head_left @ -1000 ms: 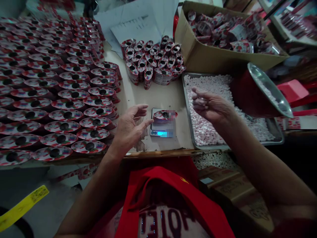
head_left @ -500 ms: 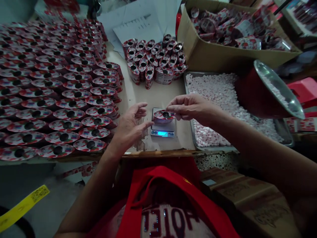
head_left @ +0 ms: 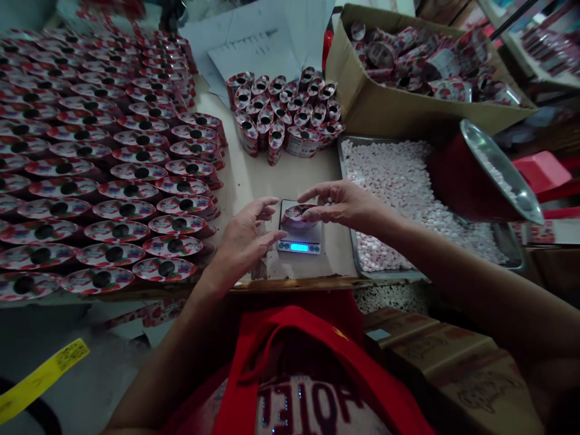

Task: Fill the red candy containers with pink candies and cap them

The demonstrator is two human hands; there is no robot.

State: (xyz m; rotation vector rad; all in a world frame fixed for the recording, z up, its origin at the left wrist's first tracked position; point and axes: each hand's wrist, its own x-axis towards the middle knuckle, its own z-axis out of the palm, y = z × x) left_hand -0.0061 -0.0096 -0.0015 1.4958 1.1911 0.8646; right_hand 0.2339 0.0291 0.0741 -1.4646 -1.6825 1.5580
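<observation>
Sitting on one scale (head_left: 308,237): one pack (head_left: 293,213), right hand (head_left: 347,204) curved over it, pinch unclear; left hand (head_left: 243,238) spread beside.

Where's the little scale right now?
In the head view, the scale lies near the middle, on the table, right of the left hand and left of the tray of white pellets.

Paper sheets (head_left: 254,60) lie beyond the left hand (head_left: 249,232) and right hand (head_left: 347,205). A yellow QR-coded strip (head_left: 43,383) is located left of the left hand, nearer the body. Printed cartons (head_left: 437,356) sit below the right hand, bodyward.
</observation>
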